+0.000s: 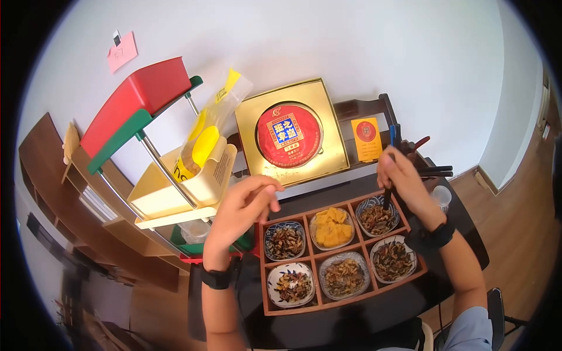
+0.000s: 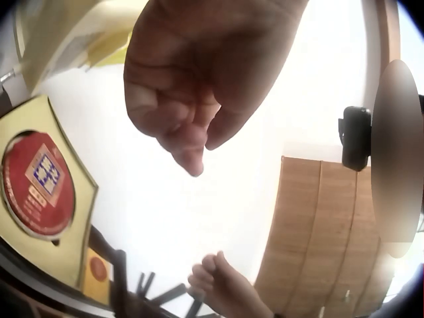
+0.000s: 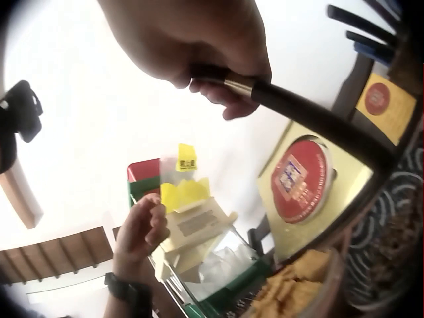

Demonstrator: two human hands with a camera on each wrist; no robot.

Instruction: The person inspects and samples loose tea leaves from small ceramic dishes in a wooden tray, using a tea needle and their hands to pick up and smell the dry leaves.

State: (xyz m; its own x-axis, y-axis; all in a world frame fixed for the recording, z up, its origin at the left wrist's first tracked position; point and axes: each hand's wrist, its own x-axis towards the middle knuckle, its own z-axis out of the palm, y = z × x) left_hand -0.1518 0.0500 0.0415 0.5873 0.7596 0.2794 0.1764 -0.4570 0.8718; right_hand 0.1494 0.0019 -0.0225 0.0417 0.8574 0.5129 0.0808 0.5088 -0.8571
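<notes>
My right hand [image 1: 404,181] grips a dark stick with a gold band [image 3: 318,122]; its lower end reaches the dried brown pieces [image 1: 377,219] in the back right bowl of a divided wooden tray [image 1: 263,286]. The kind of tool cannot be told. At the tray's back left, my left hand [image 1: 249,202] is raised with loosely bent fingers and holds nothing. The back middle bowl contains yellow chunks [image 1: 332,228]. More small patterned bowls in the other compartments hold dried brown bits, among them the front middle pile [image 1: 344,278].
Behind the tray stands a gold box [image 1: 333,126] with a round red package [image 1: 307,126], beside an orange card [image 1: 367,140]. A rack with a red bin [image 1: 140,90] and a cream bin [image 1: 216,175] rises at left. A clear cup [image 1: 442,197] stands at right.
</notes>
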